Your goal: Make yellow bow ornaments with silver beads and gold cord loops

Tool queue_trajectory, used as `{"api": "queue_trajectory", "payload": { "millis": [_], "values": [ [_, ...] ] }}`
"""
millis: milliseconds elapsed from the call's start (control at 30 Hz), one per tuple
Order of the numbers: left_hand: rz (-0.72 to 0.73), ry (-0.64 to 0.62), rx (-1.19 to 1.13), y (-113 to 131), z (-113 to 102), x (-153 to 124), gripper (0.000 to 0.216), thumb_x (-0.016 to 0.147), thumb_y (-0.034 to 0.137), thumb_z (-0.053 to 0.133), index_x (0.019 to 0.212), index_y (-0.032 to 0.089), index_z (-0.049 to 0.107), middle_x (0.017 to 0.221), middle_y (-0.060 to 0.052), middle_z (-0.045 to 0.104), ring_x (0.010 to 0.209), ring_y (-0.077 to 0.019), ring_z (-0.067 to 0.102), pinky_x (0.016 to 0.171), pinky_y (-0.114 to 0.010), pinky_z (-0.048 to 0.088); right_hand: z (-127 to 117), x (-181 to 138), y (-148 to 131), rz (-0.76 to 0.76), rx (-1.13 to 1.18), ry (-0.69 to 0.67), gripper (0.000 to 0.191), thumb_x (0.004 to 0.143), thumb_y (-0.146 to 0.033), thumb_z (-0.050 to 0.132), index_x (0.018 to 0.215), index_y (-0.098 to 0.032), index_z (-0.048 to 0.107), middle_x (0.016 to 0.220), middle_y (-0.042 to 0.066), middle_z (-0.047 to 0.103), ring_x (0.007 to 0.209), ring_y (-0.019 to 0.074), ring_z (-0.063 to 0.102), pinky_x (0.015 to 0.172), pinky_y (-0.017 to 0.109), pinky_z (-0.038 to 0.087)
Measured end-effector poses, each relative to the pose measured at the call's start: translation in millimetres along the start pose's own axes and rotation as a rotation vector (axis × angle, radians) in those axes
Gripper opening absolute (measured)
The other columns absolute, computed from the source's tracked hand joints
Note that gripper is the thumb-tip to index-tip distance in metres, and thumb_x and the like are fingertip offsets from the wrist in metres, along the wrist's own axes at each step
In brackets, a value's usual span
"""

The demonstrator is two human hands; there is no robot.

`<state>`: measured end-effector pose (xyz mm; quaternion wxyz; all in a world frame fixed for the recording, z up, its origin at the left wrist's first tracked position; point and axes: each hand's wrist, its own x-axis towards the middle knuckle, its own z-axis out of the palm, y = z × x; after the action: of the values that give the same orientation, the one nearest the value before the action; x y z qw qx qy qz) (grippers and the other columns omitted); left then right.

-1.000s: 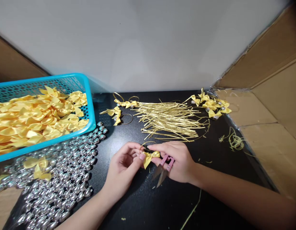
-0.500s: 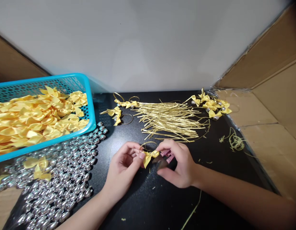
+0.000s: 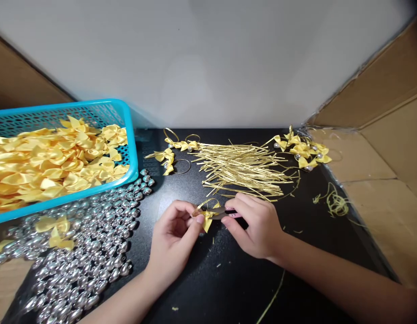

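Note:
Pinched between the thumb and fingers of my left hand (image 3: 176,234) is a yellow satin bow (image 3: 207,223) with a thin gold cord looped above it. My right hand (image 3: 253,225) is closed around small pink-handled thread snips (image 3: 219,213). Their dark blades point left and lie against the bow, close to my left fingertips. Whether the blades are apart or together I cannot tell. Just beyond both hands lies a pile of cut gold cords (image 3: 245,168).
At left, a blue basket (image 3: 132,148) holds many yellow bows, with silver beads (image 3: 90,256) spread before it. Finished-looking bows with beads (image 3: 301,150) sit at back right, others (image 3: 168,157) left of the cords. Tangled thread (image 3: 336,204) lies right. Cardboard (image 3: 393,112) and a white wall enclose the black table.
The snips have swung out from my right palm, and their blades now reach the bow. My right fingers have closed around the handles. My left hand keeps its pinch on the bow.

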<state>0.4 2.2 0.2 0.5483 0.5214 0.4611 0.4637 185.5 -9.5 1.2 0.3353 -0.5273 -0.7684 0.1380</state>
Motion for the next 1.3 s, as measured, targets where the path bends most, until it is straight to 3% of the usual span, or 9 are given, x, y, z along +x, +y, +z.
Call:
{"api": "queue_trajectory", "payload": {
  "millis": [333, 1300],
  "values": [
    [0.048, 0.016, 0.04, 2.1, 0.9, 0.3, 0.016, 0.079, 0.006, 0.063, 0.076, 0.021, 0.059, 0.069, 0.004, 0.063, 0.06, -0.0075, 0.058, 0.056, -0.013, 0.048, 2.0, 0.1, 0.6, 0.05, -0.007, -0.035, 0.026, 0.09, -0.035, 0.052, 0.074, -0.017, 0.063, 0.066, 0.001, 0.063, 0.06, 0.0143, 0.058, 0.056, 0.026, 0.037],
    [-0.011, 0.0, 0.032, 2.4, 0.4, -0.2, 0.014, 0.081, 0.009, 0.062, 0.076, 0.022, 0.059, 0.066, 0.003, 0.063, 0.059, -0.0094, 0.057, 0.055, -0.016, 0.047, -0.9, 3.1, -1.0, 0.079, 0.032, 0.026, 0.029, 0.09, -0.03, 0.05, 0.065, -0.018, 0.057, 0.058, -0.001, 0.055, 0.053, 0.0111, 0.05, 0.053, 0.025, 0.034]
  ]
}}
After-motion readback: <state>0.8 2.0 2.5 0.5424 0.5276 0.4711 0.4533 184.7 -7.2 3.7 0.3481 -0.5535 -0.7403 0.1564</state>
